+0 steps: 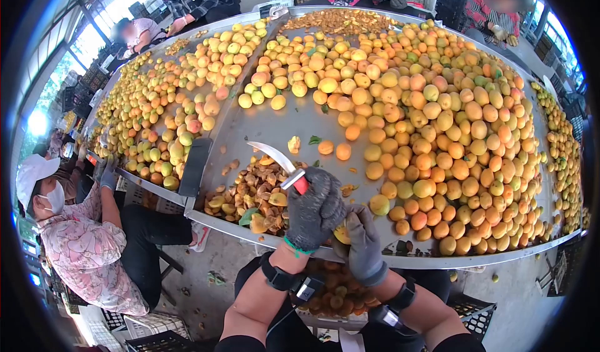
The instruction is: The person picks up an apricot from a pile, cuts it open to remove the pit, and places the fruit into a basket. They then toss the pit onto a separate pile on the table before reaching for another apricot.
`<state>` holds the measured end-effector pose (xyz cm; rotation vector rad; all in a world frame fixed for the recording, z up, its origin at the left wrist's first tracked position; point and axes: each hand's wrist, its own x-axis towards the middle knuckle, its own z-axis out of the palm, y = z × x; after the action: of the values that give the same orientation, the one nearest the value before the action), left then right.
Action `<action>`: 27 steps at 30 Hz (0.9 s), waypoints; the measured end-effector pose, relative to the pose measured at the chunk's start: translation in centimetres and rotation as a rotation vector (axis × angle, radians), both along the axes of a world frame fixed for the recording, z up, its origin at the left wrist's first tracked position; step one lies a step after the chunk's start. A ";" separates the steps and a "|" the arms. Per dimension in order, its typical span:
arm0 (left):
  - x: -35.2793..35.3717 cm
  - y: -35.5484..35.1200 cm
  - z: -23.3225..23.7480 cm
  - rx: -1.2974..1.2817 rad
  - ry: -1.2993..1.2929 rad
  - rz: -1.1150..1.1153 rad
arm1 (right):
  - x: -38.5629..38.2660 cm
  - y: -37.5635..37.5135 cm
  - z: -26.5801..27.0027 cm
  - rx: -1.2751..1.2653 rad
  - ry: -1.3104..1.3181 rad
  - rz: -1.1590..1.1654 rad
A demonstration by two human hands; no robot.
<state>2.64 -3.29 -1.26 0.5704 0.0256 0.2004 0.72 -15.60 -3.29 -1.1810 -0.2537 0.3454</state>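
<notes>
My left hand [315, 207], in a dark knitted glove, is wrapped round the red handle of a curved knife [273, 153], whose blade points up and to the left over the metal table. Close beside it on the right, my right hand [365, 244], in a grey glove, grips a yellow-orange fruit [342, 234] that is partly hidden by the fingers. Below and left of the knife lies a pile of brownish fruit pieces [253, 193]. Whole orange and yellow fruits [462, 146] are heaped across the table to the right.
The metal table [250, 124] has a raised divider and a dark block [195, 168] at its left. Below my hands stands a container of fruit [337, 292]. A masked person [84, 246] sits at the left; other people are along the far side. Crates [472, 314] stand on the floor.
</notes>
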 end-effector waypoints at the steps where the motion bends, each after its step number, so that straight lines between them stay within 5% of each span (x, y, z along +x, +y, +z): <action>1: 0.0 -0.3 -0.3 0.008 0.025 -0.008 | -0.1 -0.2 -0.4 -0.020 0.102 -0.004; 6: 0.7 -0.4 0.5 0.068 0.142 -0.010 | 0.5 -0.8 -1.1 -0.060 0.170 0.037; 9: 0.8 0.4 2.3 0.129 0.188 0.190 | 0.6 -0.6 -0.4 -0.150 -0.169 -0.006; 11: 0.5 1.7 1.8 0.055 0.059 0.132 | 0.1 -0.8 0.0 0.126 0.274 0.207; 14: 0.5 1.5 0.8 0.051 0.019 0.104 | 0.4 -0.7 0.3 0.137 0.417 0.232; 18: 0.5 0.9 1.1 0.073 0.013 0.109 | 0.1 -0.3 -2.2 0.057 0.288 0.211; 20: 0.4 0.7 1.0 0.057 0.021 0.119 | -0.2 0.8 -5.6 -0.055 -0.092 -0.077; 27: 1.0 0.3 -0.4 -0.054 0.067 0.104 | -0.6 0.5 -2.6 0.055 0.249 -0.045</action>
<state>3.65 -2.94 -1.70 0.5218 0.1258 0.2805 0.16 -15.14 -5.89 -1.0762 -0.0191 0.4392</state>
